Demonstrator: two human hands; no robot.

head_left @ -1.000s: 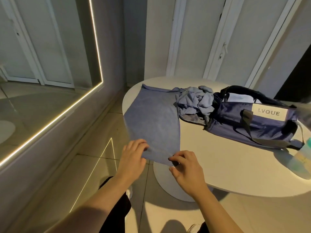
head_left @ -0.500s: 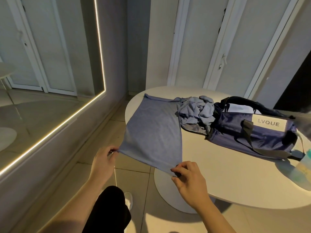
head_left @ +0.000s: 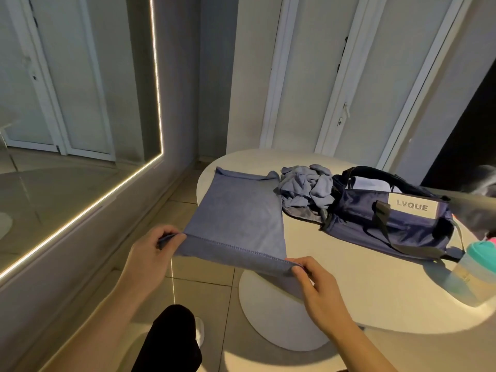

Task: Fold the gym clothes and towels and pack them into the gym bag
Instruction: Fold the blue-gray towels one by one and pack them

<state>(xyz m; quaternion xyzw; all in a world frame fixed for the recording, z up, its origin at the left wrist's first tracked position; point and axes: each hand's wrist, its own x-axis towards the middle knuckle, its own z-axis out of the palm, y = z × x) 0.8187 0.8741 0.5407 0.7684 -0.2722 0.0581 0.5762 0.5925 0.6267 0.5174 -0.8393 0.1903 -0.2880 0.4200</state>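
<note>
Blue towel [head_left: 236,210] long axis running near to far on the white surface [head_left: 335,264], left hand [head_left: 150,253] and right hand [head_left: 319,288] each pinching a near corner, hem stretched left-right between them, gym bag [head_left: 389,224] at right

**What stays out of sight**

The pile of clothes [head_left: 306,186] is too bunched to tell how many pieces it holds. The gym bag [head_left: 389,224] hides its inside behind its own wall, but for one pale patch. A teal-capped bottle [head_left: 472,261] is cut by the right edge, and above it a grey shape [head_left: 477,200] is only blur. The towel [head_left: 236,218] covers the counter's [head_left: 349,264] near-left rim, and its corners vanish inside the left hand [head_left: 150,253] and right hand [head_left: 316,288].
</note>
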